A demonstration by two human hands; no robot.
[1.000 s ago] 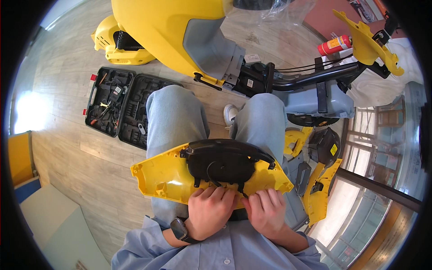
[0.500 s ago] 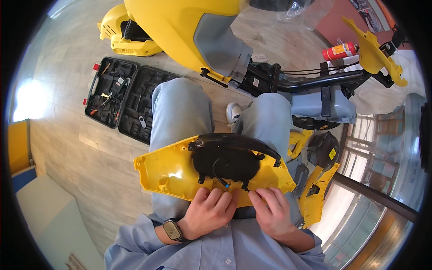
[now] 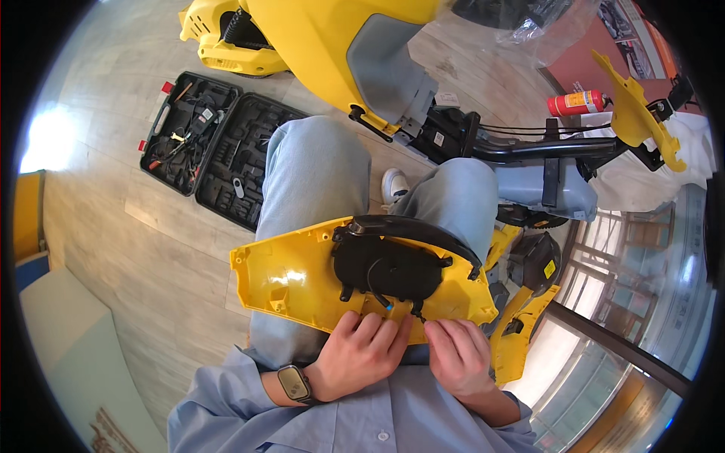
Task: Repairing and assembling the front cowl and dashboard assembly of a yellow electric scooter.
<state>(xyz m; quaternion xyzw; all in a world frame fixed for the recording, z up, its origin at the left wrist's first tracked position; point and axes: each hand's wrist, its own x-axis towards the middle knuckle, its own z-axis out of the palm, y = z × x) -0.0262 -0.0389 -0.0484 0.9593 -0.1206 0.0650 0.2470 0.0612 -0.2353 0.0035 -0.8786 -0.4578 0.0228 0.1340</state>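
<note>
A yellow plastic panel (image 3: 291, 281) lies across my lap, its inner side facing up. Set into it is a black oval lamp-like housing (image 3: 385, 268) with a curved black rim. From the housing comes a short black cable with a bluish tip. My left hand (image 3: 359, 353) has its fingers curled over the panel's near edge, thumb side toward the middle. My right hand (image 3: 459, 359) pinches at the same edge, beside a small dark piece (image 3: 419, 312) below the housing. What sits between its fingertips is too small to make out.
An open black tool case (image 3: 219, 143) lies on the floor at left. A yellow and grey scooter body (image 3: 385, 68) with a bare black frame stands ahead. To the right are more yellow panels (image 3: 521, 325), a black box (image 3: 533, 260), a red fire extinguisher (image 3: 578, 103) and glass.
The view has shifted slightly, so the surroundings sit a little differently. Both hands stay at the panel's near edge with much the same grip.
</note>
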